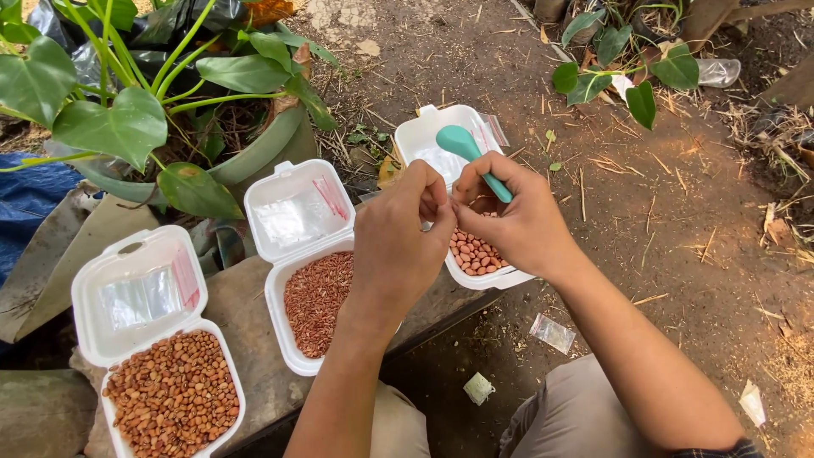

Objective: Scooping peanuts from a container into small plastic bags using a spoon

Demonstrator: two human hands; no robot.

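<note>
My right hand (pixel 517 222) grips a teal plastic spoon (pixel 468 151), its bowl pointing up and away over the right-hand white foam box (pixel 421 136). That box holds pinkish peanuts (pixel 475 253) and has small clear bags in its lid. My left hand (pixel 398 242) is raised beside the right one, fingertips pinched together against the right fingers; something small and clear may be between them, but I cannot tell what. Both hands hover over the peanut box.
A middle foam box (pixel 292 318) holds small reddish grains, and a left foam box (pixel 106 356) holds brown beans; both have clear bags in open lids. They rest on a stone slab (pixel 246 314). A leafy potted plant (pixel 170 102) stands behind. Bare dirt and litter lie at right.
</note>
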